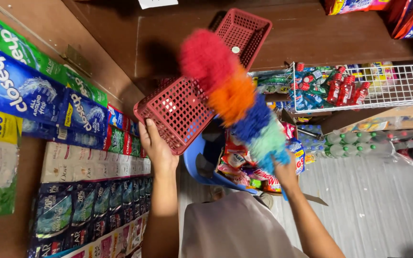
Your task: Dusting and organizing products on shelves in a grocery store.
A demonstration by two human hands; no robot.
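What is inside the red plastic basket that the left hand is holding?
Nothing shows inside the red plastic basket: the bare mesh bottom faces the camera. The left hand holds its lower edge. The multicoloured feather duster, held by the right hand, covers the basket's right side, so that part stays unseen.

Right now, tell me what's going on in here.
A person is holding a red plastic basket up in the left hand, gripping its lower edge. The right hand holds a fluffy multicoloured duster, whose head lies against the basket. A second red basket sits on the brown shelf behind. Rows of sachets hang at the left.
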